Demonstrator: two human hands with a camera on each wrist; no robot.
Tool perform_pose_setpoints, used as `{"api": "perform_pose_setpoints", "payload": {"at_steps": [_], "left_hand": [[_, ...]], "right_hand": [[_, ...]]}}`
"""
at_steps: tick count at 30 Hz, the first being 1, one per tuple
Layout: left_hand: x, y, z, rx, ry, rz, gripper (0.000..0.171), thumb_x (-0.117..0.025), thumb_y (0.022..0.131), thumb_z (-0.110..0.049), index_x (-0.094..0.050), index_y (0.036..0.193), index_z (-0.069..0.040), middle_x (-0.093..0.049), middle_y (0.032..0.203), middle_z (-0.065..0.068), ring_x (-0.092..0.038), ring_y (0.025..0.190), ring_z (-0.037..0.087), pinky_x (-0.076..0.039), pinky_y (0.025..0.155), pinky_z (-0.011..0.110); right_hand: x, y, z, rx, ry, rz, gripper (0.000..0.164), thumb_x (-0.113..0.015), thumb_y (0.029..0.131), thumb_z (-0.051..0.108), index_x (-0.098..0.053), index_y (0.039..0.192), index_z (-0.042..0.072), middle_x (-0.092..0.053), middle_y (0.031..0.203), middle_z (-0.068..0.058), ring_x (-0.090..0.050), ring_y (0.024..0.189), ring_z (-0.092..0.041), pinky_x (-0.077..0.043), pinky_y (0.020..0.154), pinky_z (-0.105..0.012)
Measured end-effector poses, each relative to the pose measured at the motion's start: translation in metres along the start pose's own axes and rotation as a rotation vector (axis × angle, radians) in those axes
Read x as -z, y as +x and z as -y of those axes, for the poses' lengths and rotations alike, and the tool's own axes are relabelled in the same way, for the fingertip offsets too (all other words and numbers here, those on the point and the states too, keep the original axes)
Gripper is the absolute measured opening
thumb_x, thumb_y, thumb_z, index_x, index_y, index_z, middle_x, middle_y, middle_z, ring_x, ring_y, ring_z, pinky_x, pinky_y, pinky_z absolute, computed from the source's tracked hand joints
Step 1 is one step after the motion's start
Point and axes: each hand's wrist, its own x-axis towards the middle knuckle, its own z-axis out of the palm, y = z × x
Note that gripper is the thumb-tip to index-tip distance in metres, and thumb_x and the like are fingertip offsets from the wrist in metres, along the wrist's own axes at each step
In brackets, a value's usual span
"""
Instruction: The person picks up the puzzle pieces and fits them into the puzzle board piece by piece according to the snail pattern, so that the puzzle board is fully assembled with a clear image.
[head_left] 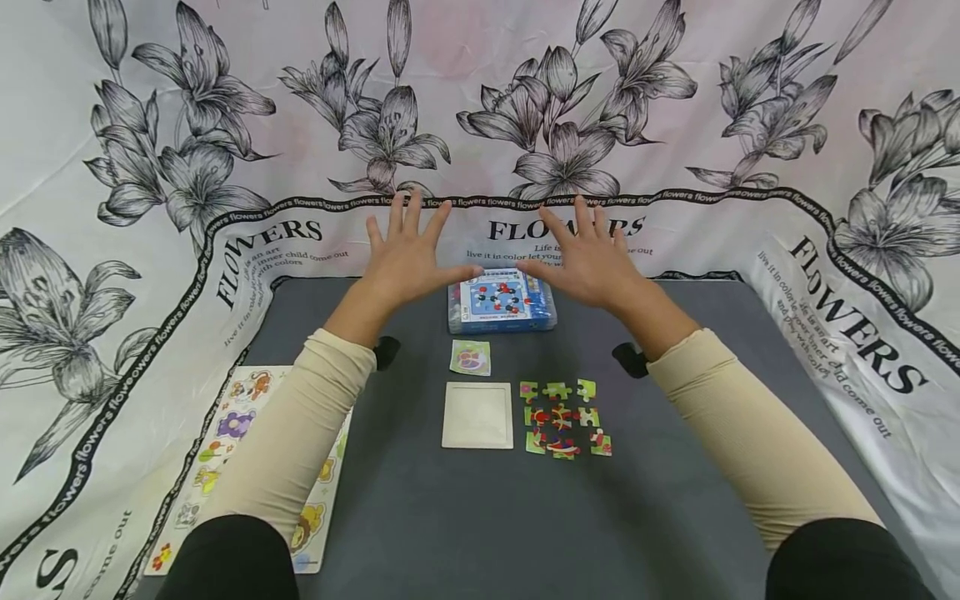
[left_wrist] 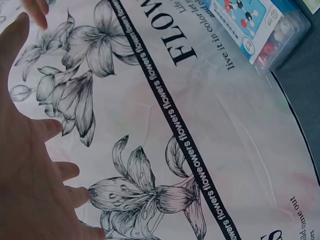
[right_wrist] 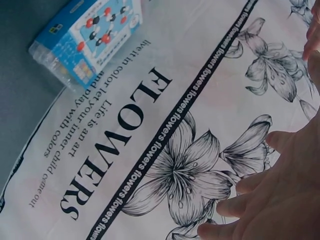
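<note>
Both hands are raised over the far side of the table with fingers spread, and neither holds anything. My left hand (head_left: pixel 406 257) and my right hand (head_left: pixel 588 260) overlap the sides of a clear plastic box with a blue molecule-picture label (head_left: pixel 501 300) in the head view. Nearer to me lie a small square picture card (head_left: pixel 470 357) and a pale square puzzle tray (head_left: pixel 477 415) with a raised rim. To the right of the tray, several green and red jigsaw pieces (head_left: pixel 561 418) are spread in loose rows.
A long board with cartoon animal and flower pictures (head_left: pixel 234 425) lies at the left, partly hidden under the left sleeve (head_left: pixel 300 433). White cloth with printed flowers (head_left: pixel 562 158) borders the grey table (head_left: pixel 450 517) at the back and sides.
</note>
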Motion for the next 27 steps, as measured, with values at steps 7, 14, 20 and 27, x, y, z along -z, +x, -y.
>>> {"api": "perform_pose_setpoints", "payload": {"at_steps": [7, 14, 20, 27], "left_hand": [[-0.005, 0.001, 0.002, -0.019, -0.014, 0.001, 0.105, -0.049, 0.080, -0.079, 0.000, 0.158, -0.029, 0.018, 0.162, 0.011, 0.024, 0.146, 0.032, 0.009, 0.110, 0.068], [-0.037, -0.004, 0.012, -0.009, 0.005, 0.045, 0.106, -0.059, 0.079, -0.073, -0.010, 0.158, -0.023, 0.007, 0.163, 0.015, 0.013, 0.148, 0.037, 0.004, 0.112, 0.068], [-0.094, -0.018, 0.022, -0.044, -0.009, 0.105, 0.103, -0.065, 0.079, -0.067, -0.017, 0.157, -0.019, -0.001, 0.163, 0.016, 0.008, 0.149, 0.037, 0.002, 0.112, 0.068], [-0.155, -0.046, 0.037, -0.095, -0.067, 0.163, 0.099, -0.073, 0.079, -0.056, -0.024, 0.155, -0.014, -0.027, 0.157, 0.014, -0.017, 0.147, 0.036, -0.012, 0.112, 0.067]], "right_hand": [[-0.003, -0.002, -0.004, -0.010, 0.003, 0.007, 0.091, -0.036, 0.088, 0.077, -0.004, 0.158, 0.029, 0.017, 0.160, -0.018, 0.013, 0.144, -0.048, 0.000, 0.109, -0.072], [-0.036, -0.001, -0.016, 0.020, 0.064, 0.039, 0.085, -0.043, 0.093, 0.066, -0.014, 0.158, 0.020, 0.000, 0.161, -0.022, -0.001, 0.146, -0.048, -0.006, 0.109, -0.072], [-0.087, 0.001, -0.027, 0.059, 0.093, 0.031, 0.078, -0.046, 0.095, 0.059, -0.023, 0.156, 0.016, -0.021, 0.157, -0.024, -0.021, 0.143, -0.046, -0.022, 0.107, -0.069], [-0.138, -0.006, -0.030, 0.110, 0.184, 0.056, 0.073, -0.055, 0.095, 0.051, -0.031, 0.153, 0.013, -0.032, 0.153, -0.021, -0.031, 0.140, -0.043, -0.030, 0.107, -0.064]]}}
